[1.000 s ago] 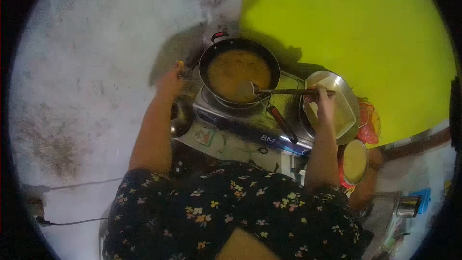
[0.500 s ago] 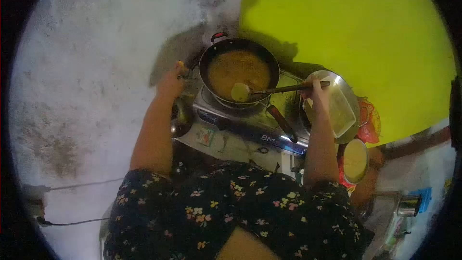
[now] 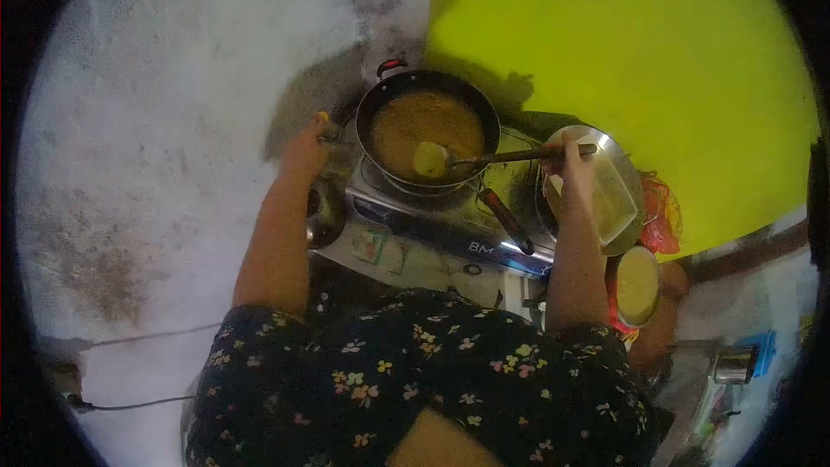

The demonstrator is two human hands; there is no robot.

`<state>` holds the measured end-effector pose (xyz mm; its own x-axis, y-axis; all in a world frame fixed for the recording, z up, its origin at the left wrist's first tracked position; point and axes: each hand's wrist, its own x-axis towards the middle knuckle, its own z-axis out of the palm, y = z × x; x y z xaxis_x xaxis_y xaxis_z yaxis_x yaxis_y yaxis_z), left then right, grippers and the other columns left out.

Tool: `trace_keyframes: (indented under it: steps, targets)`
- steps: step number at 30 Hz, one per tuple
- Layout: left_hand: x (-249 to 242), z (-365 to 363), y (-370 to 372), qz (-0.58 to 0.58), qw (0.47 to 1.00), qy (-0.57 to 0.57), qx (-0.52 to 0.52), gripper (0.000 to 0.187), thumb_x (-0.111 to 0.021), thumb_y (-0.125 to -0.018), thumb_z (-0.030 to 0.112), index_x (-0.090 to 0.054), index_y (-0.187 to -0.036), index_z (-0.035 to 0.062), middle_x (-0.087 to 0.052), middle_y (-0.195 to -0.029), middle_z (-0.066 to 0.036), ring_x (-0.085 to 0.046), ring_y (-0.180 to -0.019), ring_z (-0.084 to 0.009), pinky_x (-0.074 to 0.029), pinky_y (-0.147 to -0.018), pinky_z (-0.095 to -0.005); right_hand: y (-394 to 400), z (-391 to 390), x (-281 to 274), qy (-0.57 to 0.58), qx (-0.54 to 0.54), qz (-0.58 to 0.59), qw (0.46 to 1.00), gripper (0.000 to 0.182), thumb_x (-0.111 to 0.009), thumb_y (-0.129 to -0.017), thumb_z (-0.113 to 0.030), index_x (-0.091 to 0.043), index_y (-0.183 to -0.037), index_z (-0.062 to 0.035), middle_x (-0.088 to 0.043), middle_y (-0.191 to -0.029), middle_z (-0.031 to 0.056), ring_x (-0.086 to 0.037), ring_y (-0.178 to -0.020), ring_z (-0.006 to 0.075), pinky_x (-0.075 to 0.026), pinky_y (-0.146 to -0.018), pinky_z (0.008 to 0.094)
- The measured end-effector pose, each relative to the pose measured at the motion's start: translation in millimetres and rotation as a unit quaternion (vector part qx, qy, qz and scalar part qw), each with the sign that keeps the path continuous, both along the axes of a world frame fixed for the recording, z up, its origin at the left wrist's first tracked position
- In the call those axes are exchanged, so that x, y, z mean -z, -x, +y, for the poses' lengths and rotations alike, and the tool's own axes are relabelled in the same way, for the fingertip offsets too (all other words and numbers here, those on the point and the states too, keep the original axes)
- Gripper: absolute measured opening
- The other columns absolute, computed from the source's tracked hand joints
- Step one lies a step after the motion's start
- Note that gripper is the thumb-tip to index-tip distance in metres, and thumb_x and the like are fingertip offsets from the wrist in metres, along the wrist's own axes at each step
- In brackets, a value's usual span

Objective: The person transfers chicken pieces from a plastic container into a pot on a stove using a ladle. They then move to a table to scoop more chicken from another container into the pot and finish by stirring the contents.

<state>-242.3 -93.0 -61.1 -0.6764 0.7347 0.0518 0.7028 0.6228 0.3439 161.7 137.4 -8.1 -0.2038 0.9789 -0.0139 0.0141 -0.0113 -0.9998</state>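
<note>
A dark wok (image 3: 491,112) of brown-orange liquid, perhaps oil, sits on a silver gas stove (image 3: 415,223). My right hand (image 3: 566,164) is closed around the dark handle of a ladle (image 3: 519,156). Its round, pale yellow head (image 3: 430,160) is in the wok, at the near side of the liquid. Just left of the wok, my left hand (image 3: 304,151) is raised with curled fingers. A small orange-yellow spot shows at its fingertips; what it holds is too blurred to make out.
Right of the stove stands a wide metal pan (image 3: 618,156) with a clear plastic container (image 3: 616,207) in it. Nearer are a bowl of pale yellow stuff (image 3: 638,285) and a red plastic bag (image 3: 661,220). A dark rounded pot (image 3: 324,214) sits below my left hand. Walls rise behind.
The ladle's head has shifted slightly left and up within the wok. My left hand stays beside the wok, nearly still. The whole view has moved a little.
</note>
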Motion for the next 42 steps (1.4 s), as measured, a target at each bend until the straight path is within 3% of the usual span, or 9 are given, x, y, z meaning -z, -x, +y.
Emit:
trace_keyframes:
  steps: [8, 14, 17, 20, 23, 32, 35, 38, 42]
  targets:
    - [-2, -4, -1, -0.034, 0.999, -0.034, 0.009, 0.049, -0.052, -0.087, 0.018, -0.048, -0.136, 0.0180, -0.047, -0.138, -0.012, -0.056, -0.113, -0.0342, -0.043, -0.098, -0.0449, -2, -10, -3, -0.034, 0.012, 0.013, 0.999, 0.044, -0.054, -0.093, -0.037, -0.066, -0.085, 0.0044, -0.066, -0.069, 0.0141, -0.062, -0.053, 0.0186, -0.049, -0.049, 0.0284]
    - [-32, -8, -21, -0.021, 0.998, 0.053, -0.018, 0.058, -0.053, -0.087, 0.021, -0.038, -0.142, 0.0281, -0.059, -0.120, -0.019, -0.060, -0.103, -0.0380, -0.047, -0.091, -0.0463, -4, -20, -5, -0.044, 0.054, 0.043, 0.997, 0.036, -0.054, -0.093, -0.029, -0.061, -0.082, 0.0043, -0.063, -0.065, 0.0136, -0.059, -0.048, 0.0194, -0.047, -0.043, 0.0281]
    - [-31, -5, -16, -0.050, 0.996, 0.072, -0.026, 0.048, -0.053, -0.090, 0.020, -0.045, -0.138, 0.0177, -0.052, -0.132, -0.017, -0.054, -0.115, -0.0367, -0.042, -0.098, -0.0465, 1, -37, -16, -0.043, 0.091, 0.106, 0.989, 0.029, -0.055, -0.092, -0.024, -0.056, -0.083, 0.0038, -0.061, -0.066, 0.0146, -0.059, -0.047, 0.0207, -0.046, -0.041, 0.0294]
    - [-21, -3, -6, -0.040, 0.995, 0.094, 0.011, 0.051, -0.052, -0.091, 0.019, -0.041, -0.141, 0.0187, -0.052, -0.132, -0.017, -0.054, -0.115, -0.0384, -0.042, -0.098, -0.0473, -11, -30, -4, -0.028, 0.058, 0.090, 0.994, 0.036, -0.060, -0.090, -0.032, -0.056, -0.096, 0.0030, -0.065, -0.073, 0.0148, -0.060, -0.050, 0.0182, -0.049, -0.045, 0.0296]
    - [-7, -6, 1, 0.013, 0.999, 0.045, 0.027, 0.057, -0.051, -0.086, 0.016, -0.040, -0.142, 0.0214, -0.055, -0.129, -0.015, -0.057, -0.109, -0.0365, -0.045, -0.095, -0.0458, -2, -52, -24, -0.024, 0.117, 0.134, 0.984, 0.027, -0.056, -0.091, -0.021, -0.052, -0.086, 0.0051, -0.061, -0.069, 0.0168, -0.058, -0.047, 0.0226, -0.045, -0.038, 0.0321]
    - [-3, -3, 6, 0.008, 0.994, 0.083, 0.073, 0.060, -0.051, -0.090, 0.017, -0.030, -0.146, 0.0196, -0.045, -0.140, -0.012, -0.051, -0.120, -0.0344, -0.042, -0.100, -0.0458, -23, -71, -16, -0.053, 0.158, 0.091, 0.982, 0.032, -0.057, -0.091, -0.024, -0.055, -0.087, 0.0078, -0.063, -0.070, 0.0183, -0.060, -0.046, 0.0245, -0.047, -0.039, 0.0317]
    - [6, 3, 16, -0.001, 0.992, 0.109, 0.061, 0.061, -0.051, -0.091, 0.018, -0.028, -0.147, 0.0152, -0.044, -0.142, -0.012, -0.052, -0.118, -0.0346, -0.040, -0.101, -0.0469, -22, -81, -17, -0.036, 0.196, 0.088, 0.976, 0.037, -0.055, -0.092, -0.027, -0.059, -0.082, 0.0084, -0.063, -0.066, 0.0174, -0.059, -0.044, 0.0221, -0.047, -0.039, 0.0294]
    - [-41, -12, -12, 0.002, 0.987, 0.134, 0.092, 0.063, -0.052, -0.091, 0.019, -0.025, -0.147, 0.0101, -0.039, -0.145, -0.011, -0.051, -0.120, -0.0340, -0.039, -0.102, -0.0471, -21, -94, -21, -0.040, 0.184, 0.079, 0.979, 0.040, -0.054, -0.093, -0.030, -0.062, -0.080, 0.0078, -0.063, -0.061, 0.0161, -0.059, -0.044, 0.0196, -0.046, -0.039, 0.0277]
    - [-20, -8, -5, 0.062, 0.986, 0.121, 0.093, 0.064, -0.053, -0.089, 0.018, -0.026, -0.147, 0.0064, -0.032, -0.150, -0.009, -0.052, -0.118, -0.0341, -0.039, -0.101, -0.0463, -20, -100, -21, -0.032, 0.199, 0.047, 0.978, 0.042, -0.053, -0.093, -0.031, -0.063, -0.079, 0.0081, -0.063, -0.060, 0.0151, -0.059, -0.043, 0.0191, -0.045, -0.038, 0.0266]
